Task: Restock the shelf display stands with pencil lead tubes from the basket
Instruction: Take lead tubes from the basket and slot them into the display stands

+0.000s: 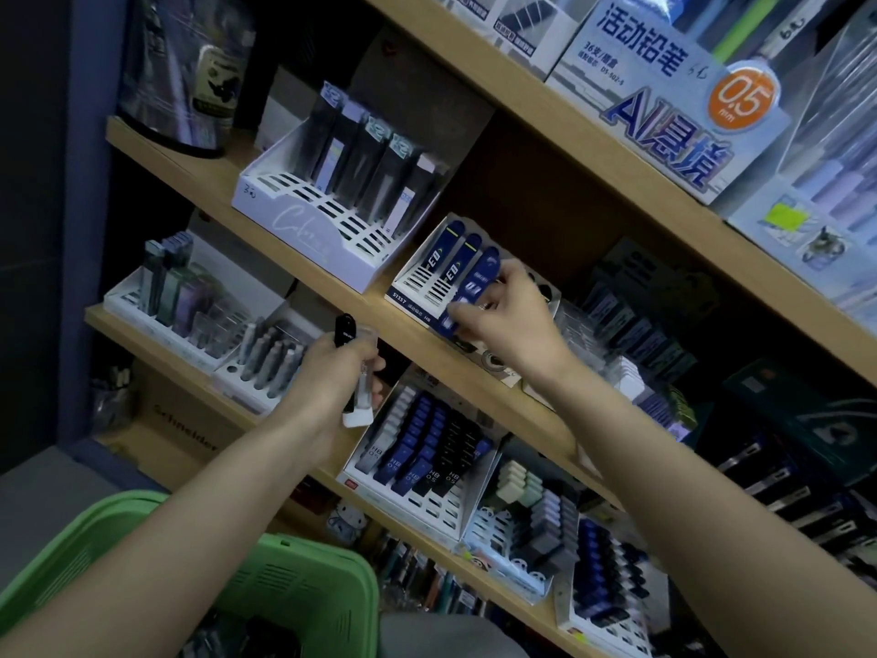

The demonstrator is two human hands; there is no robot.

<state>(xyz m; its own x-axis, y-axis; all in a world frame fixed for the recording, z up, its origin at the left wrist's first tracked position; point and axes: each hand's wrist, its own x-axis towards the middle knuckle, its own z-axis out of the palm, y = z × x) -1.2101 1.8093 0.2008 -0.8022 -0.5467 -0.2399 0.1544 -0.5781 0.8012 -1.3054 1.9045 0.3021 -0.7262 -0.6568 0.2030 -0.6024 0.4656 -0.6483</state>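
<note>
My right hand (510,318) reaches to the small white display stand (417,277) on the middle shelf and pinches a blue lead tube (481,287) standing in it beside two other blue tubes (451,258). My left hand (332,382) grips a few lead tubes (358,372), one black and one clear with a white cap, in front of the shelf edge. The green basket (303,586) sits low at the front, under my left forearm; its contents are dark and hard to make out.
A larger white stand (332,220) with dark tubes stands left of the blue one. On the shelf below are another stand of blue and black HB tubes (427,453) and stands of grey items (190,306). Pencil boxes (664,87) fill the top shelf.
</note>
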